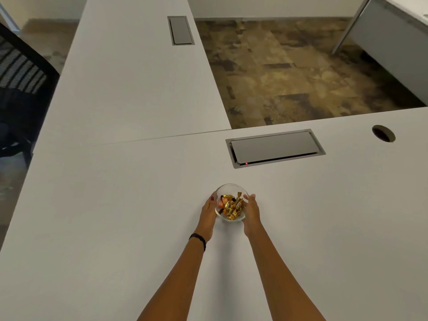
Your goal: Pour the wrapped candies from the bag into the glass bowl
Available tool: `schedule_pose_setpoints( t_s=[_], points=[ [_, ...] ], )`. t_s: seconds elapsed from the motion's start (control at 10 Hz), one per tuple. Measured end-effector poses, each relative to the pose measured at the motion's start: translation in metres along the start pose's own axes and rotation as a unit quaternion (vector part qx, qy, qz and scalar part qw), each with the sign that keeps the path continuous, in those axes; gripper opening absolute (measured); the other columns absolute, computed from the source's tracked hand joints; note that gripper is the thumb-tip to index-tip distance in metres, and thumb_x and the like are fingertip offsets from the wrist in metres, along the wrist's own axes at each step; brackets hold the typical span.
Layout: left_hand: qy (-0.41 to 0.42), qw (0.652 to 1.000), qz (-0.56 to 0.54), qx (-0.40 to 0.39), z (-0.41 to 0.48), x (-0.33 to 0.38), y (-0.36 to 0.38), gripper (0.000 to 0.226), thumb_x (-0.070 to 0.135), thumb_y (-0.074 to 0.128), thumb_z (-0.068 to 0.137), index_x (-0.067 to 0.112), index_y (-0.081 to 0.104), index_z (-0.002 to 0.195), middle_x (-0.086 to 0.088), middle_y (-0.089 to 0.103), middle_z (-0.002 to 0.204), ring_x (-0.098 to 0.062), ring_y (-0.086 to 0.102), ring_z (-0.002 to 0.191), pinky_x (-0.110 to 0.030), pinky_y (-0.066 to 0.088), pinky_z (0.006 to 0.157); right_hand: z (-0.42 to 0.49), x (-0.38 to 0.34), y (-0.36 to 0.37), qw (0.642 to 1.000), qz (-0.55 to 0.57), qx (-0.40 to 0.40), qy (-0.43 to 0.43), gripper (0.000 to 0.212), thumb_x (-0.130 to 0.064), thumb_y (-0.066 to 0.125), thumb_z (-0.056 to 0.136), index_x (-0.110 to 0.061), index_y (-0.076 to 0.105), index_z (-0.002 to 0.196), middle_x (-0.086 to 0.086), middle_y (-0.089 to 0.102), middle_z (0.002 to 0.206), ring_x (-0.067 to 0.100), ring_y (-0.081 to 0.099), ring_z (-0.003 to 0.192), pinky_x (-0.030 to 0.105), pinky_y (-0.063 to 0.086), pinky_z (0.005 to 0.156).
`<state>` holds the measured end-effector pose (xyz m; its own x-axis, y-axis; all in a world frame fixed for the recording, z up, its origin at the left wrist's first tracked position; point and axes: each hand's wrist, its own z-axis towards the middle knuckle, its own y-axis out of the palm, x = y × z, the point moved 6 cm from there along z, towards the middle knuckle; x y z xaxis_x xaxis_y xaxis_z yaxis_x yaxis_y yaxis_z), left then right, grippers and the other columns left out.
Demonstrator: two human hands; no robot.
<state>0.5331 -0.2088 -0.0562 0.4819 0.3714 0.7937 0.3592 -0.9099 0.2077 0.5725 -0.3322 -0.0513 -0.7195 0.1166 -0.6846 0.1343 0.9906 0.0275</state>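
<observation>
Hands cup a glass bowl from both sides on a white worktop. The left hand presses its palm and fingers against the bowl's left wall, and the right hand does the same on the right wall, so each grip is closed round the bowl, with the fingertips curling toward its far rim. The bowl seems to rest on the worktop, though I cannot tell for certain whether it is lifted slightly. Inside it lie the candies, mostly in gold wrappers, with an orange one at the left and a few dark ones among them; they fill the lower part of the bowl. A dark band circles the left wrist. Both forearms reach in from the bottom edge. Beyond the bowl, to the right, a grey cable flap is set into the worktop, with a small red light at its near edge, and a round hole lies further right. A second flap sits in the far wing of the worktop. A black mesh chair stands at the left, over a mottled brown floor.
</observation>
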Motion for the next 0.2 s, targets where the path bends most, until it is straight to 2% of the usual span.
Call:
schedule_pose_setpoints(
  t_s=[0.1, 0.2],
  points=[
    [-0.016, 1.0, 0.017, -0.002, -0.001, 0.003, 0.0, 0.044, 0.035, 0.029, 0.101, 0.018, 0.038, 0.141, -0.01, 0.042, 0.148, -0.026, 0.04, 0.135, -0.044, 0.031, 0.117, -0.001, -0.003, 0.0, 1.0, 0.0, 0.011, 0.003, 0.051, -0.038, 0.018, 0.101, -0.012, 0.039, 0.139, 0.016, 0.041, 0.147, 0.031, 0.039, 0.134, 0.044, 0.031, 0.113],
    [-0.018, 0.998, 0.065, 0.004, -0.006, 0.017, -0.002, 0.048, 0.034, 0.026, 0.102, 0.016, 0.027, 0.146, -0.008, 0.031, 0.154, -0.025, 0.03, 0.141, -0.038, 0.025, 0.117, -0.013, -0.019, -0.003, 0.992, -0.07, 0.089, -0.057, 0.045, -0.032, 0.025, 0.101, -0.011, 0.036, 0.14, 0.015, 0.041, 0.146, 0.032, 0.04, 0.133, 0.042, 0.033, 0.111]
  ],
)
